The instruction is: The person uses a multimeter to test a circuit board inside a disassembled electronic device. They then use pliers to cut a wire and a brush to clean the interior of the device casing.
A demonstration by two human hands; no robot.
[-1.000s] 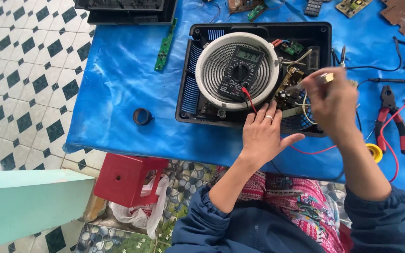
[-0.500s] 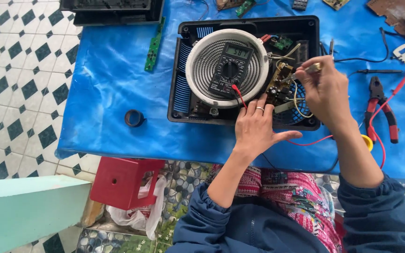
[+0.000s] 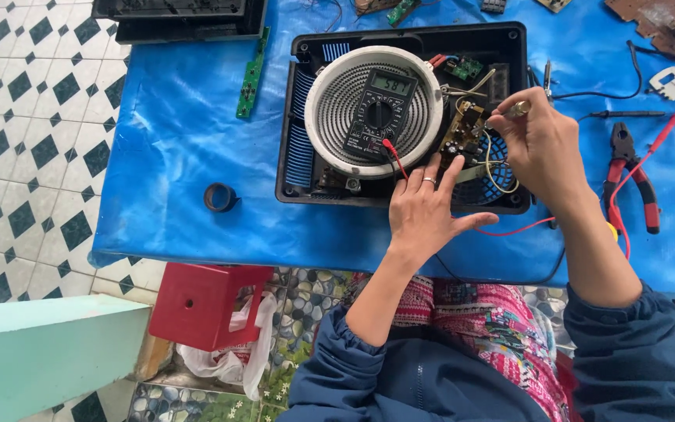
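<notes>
Head view: right hand (image 3: 542, 148) pinches a probe (image 3: 516, 110) just right of the circuit board (image 3: 464, 134); left hand (image 3: 425, 209), fingers spread, rests below the board.

Blue plastic-covered table (image 3: 173, 156) over white floor tiles with green diamonds (image 3: 17, 117); pebble-patterned flooring (image 3: 314, 289) below. Red stool (image 3: 201, 305) beside pale green ledge (image 3: 33, 352). Even daylight.

Circuit board (image 3: 469, 133) w/ yellow parts, flat in open black cooker casing (image 3: 400, 39).
</notes>
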